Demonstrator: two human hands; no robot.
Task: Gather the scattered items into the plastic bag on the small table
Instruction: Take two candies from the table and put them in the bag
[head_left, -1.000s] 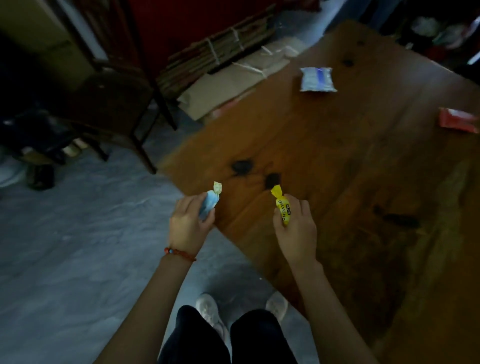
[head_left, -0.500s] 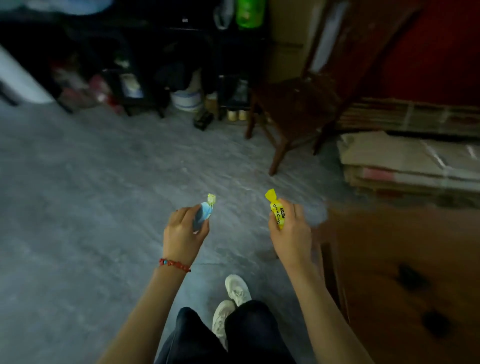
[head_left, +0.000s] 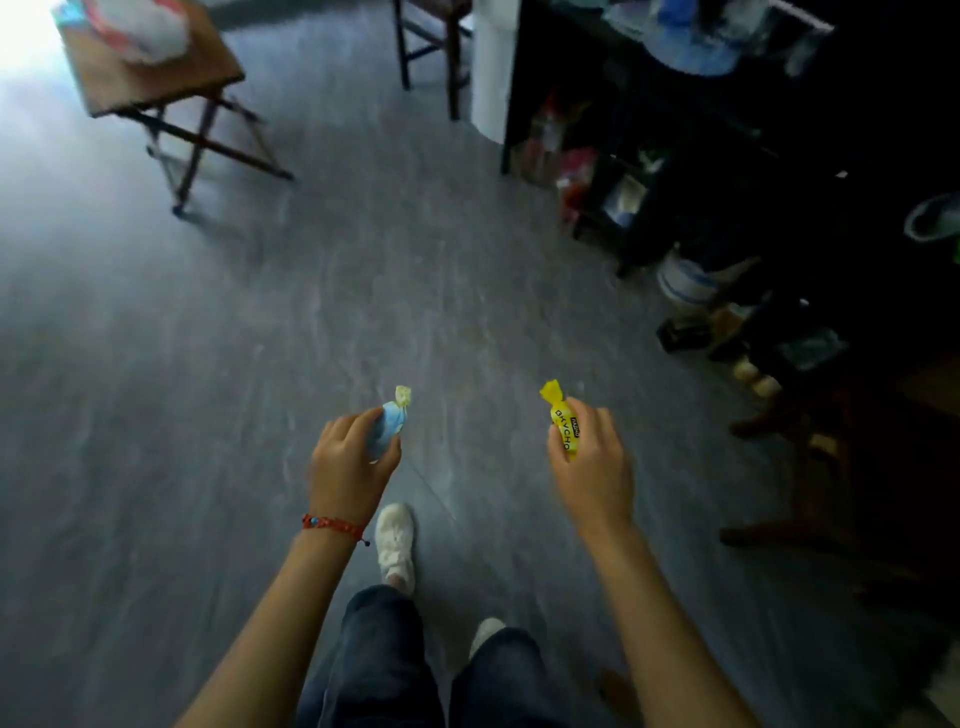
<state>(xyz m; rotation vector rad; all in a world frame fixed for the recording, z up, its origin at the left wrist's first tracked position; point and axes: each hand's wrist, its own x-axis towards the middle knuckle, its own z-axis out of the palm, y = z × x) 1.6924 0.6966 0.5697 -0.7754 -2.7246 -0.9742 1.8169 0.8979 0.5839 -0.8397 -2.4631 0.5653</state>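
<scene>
My left hand (head_left: 349, 467) is shut on a blue wrapped candy (head_left: 390, 423) with a pale yellow twisted end. A yellow wrapped candy (head_left: 562, 420) with black lettering is gripped in my right hand (head_left: 592, 467). Both hands hover over the grey floor in front of me. Far off at the top left stands the small wooden folding table (head_left: 156, 83), and a whitish plastic bag (head_left: 140, 26) lies on it, blurred and partly washed out by bright light.
A dark shelf unit (head_left: 675, 156) crammed with clutter fills the right side. A white cylinder (head_left: 491, 73) and chair legs (head_left: 426, 52) stand at the top centre. More dark wooden legs (head_left: 810, 467) are at the right. Open grey floor (head_left: 208, 364) lies between me and the small table.
The view has swung left, away from the big wooden table, across the chair and cardboard, to the small table with the bag. Both hands kept hold of their candies.
</scene>
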